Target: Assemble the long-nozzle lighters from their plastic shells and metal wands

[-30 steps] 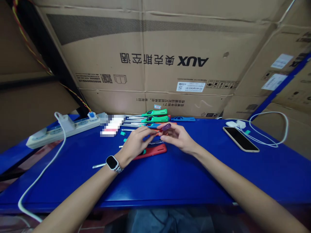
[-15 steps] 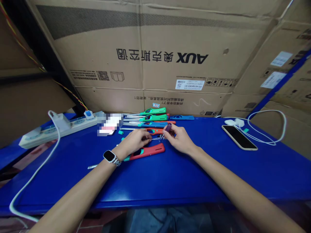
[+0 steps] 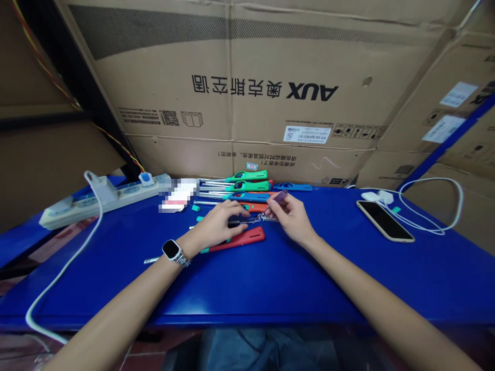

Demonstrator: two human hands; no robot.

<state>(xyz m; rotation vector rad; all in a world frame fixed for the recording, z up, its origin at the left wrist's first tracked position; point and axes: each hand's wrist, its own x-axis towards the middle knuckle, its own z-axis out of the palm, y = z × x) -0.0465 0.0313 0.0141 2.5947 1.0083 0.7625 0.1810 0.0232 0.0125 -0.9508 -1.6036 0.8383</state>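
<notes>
My right hand is closed around a slim screwdriver with a purple handle, tilted so its thin shaft points down and left. Across from it, my left hand has its thumb and fingers parted over small parts. Thin white wires and little metal pieces lie between the two hands, too small to tell apart. Under my left hand rests a red long-nosed lighter, partly hidden by the palm. Just beyond my hands is an orange-red lighter.
Behind lie green lighters and blue ones in a row. A power strip stands at left, a phone and white cable at right. A cardboard box walls off the back of the blue table.
The purple handle has tipped from near upright to slanting right, showing its shaft. My left fingers have spread from a pinch near the wires. The view has shifted slightly.
</notes>
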